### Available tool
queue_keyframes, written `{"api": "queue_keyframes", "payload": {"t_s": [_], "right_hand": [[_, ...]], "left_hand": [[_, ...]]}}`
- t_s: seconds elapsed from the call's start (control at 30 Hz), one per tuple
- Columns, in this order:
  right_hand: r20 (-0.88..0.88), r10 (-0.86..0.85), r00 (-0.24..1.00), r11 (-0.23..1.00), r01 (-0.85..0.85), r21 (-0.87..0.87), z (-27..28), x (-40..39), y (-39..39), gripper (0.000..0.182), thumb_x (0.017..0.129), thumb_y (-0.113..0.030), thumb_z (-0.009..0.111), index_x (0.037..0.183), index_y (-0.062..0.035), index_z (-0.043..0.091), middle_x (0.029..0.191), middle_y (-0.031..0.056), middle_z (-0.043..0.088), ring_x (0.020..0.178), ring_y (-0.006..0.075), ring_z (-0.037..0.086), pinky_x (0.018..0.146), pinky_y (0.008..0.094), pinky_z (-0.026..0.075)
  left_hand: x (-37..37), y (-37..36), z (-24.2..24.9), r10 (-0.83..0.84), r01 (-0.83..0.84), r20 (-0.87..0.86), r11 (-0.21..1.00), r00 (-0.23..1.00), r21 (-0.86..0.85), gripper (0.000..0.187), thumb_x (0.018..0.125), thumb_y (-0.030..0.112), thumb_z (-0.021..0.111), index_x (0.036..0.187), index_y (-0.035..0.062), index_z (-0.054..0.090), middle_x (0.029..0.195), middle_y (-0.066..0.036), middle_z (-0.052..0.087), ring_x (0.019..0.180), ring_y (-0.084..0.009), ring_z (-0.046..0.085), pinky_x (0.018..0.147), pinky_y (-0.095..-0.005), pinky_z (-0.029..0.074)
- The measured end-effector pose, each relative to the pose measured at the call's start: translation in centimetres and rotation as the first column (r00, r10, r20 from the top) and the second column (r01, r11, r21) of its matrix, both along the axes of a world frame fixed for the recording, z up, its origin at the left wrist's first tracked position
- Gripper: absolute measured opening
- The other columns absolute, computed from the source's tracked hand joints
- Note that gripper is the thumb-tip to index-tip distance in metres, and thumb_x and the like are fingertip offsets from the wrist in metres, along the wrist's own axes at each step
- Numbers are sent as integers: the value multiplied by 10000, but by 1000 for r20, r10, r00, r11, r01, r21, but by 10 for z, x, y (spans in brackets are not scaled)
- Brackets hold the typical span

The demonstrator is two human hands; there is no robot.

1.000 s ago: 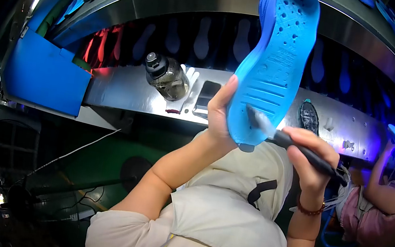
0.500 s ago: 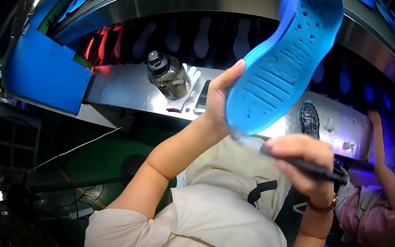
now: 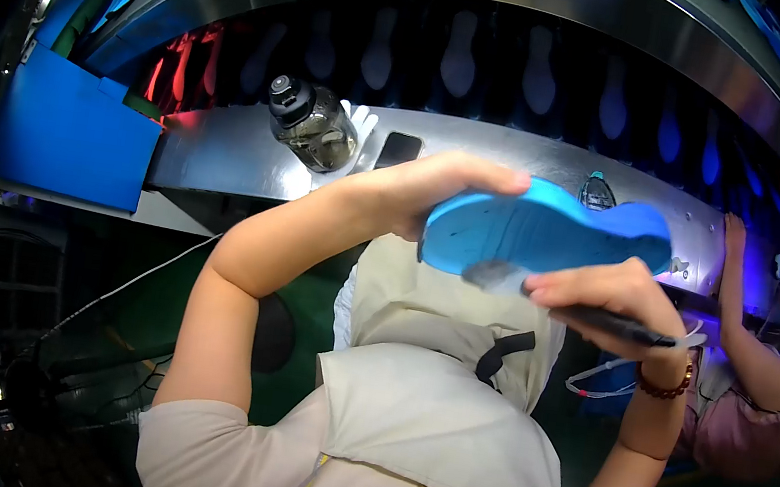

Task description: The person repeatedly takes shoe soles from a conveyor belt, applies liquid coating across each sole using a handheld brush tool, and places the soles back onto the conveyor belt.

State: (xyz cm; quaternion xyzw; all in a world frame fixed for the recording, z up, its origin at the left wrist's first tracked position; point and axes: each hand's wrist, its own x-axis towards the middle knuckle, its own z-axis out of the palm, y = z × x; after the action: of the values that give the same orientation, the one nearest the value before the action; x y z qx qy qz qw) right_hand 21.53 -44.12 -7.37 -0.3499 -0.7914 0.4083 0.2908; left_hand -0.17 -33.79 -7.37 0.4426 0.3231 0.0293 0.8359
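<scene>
My left hand (image 3: 433, 185) is closed on the heel end of a blue shoe sole (image 3: 512, 229), thumb along its upper edge. The sole is tilted so that it looks foreshortened, lying nearly sideways above my lap. In my right hand (image 3: 617, 293) is a brush (image 3: 497, 277) with a dark handle, gripped between thumb and fingers. Its blurred grey bristles overlap the sole's lower edge in this view.
Behind the sole runs a metal ledge (image 3: 221, 165) carrying a black-capped bottle (image 3: 317, 139), white gloves (image 3: 360, 128), a phone (image 3: 399, 151) and a dark patterned sole-shaped piece (image 3: 599, 191). A blue box (image 3: 80, 140) stands left. A co-worker's arm (image 3: 746, 333) reaches in at right.
The blue sole has come down and turned from nearly upright to almost sideways, still in my left hand. My right hand keeps the brush near its lower edge. The view has shifted slightly.
</scene>
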Motion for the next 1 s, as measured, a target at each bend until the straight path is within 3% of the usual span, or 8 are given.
{"api": "queue_keyframes", "payload": {"t_s": [0.1,0.23,0.37,0.43,0.5,0.57,0.77,1.0], "right_hand": [[316,122,941,982,-162,101,10,9,-4,191,712,1,648,902,-17,632,924,141,649,861,256,640,745,307,516],[31,0,1000,996,-3,84,2,27,10,199,709,11,643,906,-7,625,927,139,648,862,254,639,738,310,512],[259,52,964,987,-90,136,5,36,4,233,695,11,660,924,-13,629,966,142,643,804,233,651,652,280,511],[102,-148,984,978,161,-135,10,41,4,226,707,5,659,931,-16,634,965,122,649,702,164,646,579,234,499],[12,-135,991,986,133,97,-8,45,11,208,730,0,647,937,-15,638,952,101,655,600,92,603,511,199,479],[118,-167,979,956,190,-223,-5,44,7,180,746,8,628,925,-8,643,945,96,656,611,93,603,530,204,487],[-241,-264,934,938,190,-289,3,7,0,229,749,-10,626,976,21,636,819,112,656,651,107,624,555,198,487],[-320,-671,669,736,654,-176,-45,40,29,176,809,-56,577,953,30,631,708,62,631,466,59,523,425,160,406]], "left_hand": [[-3,0,-18,12,-8,-49,996,999,87,608,798,425,561,1154,-63,491,1091,-202,540,928,-212,570,769,-307,476],[-8,1,-18,41,-38,-73,998,996,48,613,790,433,568,1146,-61,503,1079,-201,548,895,-211,587,771,-297,473],[-15,-3,-12,97,-84,-97,988,991,128,621,784,444,572,1144,-58,503,1062,-198,558,896,-214,586,768,-307,479],[-17,-2,-14,130,-124,-80,990,988,70,623,780,441,576,1155,-49,496,1054,-195,562,894,-213,587,753,-309,485],[-18,-1,-15,112,-104,-72,989,991,104,617,782,434,575,1164,-42,490,1063,-199,558,908,-219,584,758,-314,485],[-19,-1,-12,120,-111,-57,984,991,143,594,794,414,563,1165,-43,489,1073,-200,556,922,-227,582,777,-322,480],[2,0,-55,302,-272,259,951,917,-147,599,812,364,519,1243,-30,389,1117,-222,524,941,-312,577,774,-430,504],[3,0,-72,369,-215,366,892,854,-397,620,802,365,503,1286,9,349,1203,-245,457,1017,-403,529,767,-579,466]]}}
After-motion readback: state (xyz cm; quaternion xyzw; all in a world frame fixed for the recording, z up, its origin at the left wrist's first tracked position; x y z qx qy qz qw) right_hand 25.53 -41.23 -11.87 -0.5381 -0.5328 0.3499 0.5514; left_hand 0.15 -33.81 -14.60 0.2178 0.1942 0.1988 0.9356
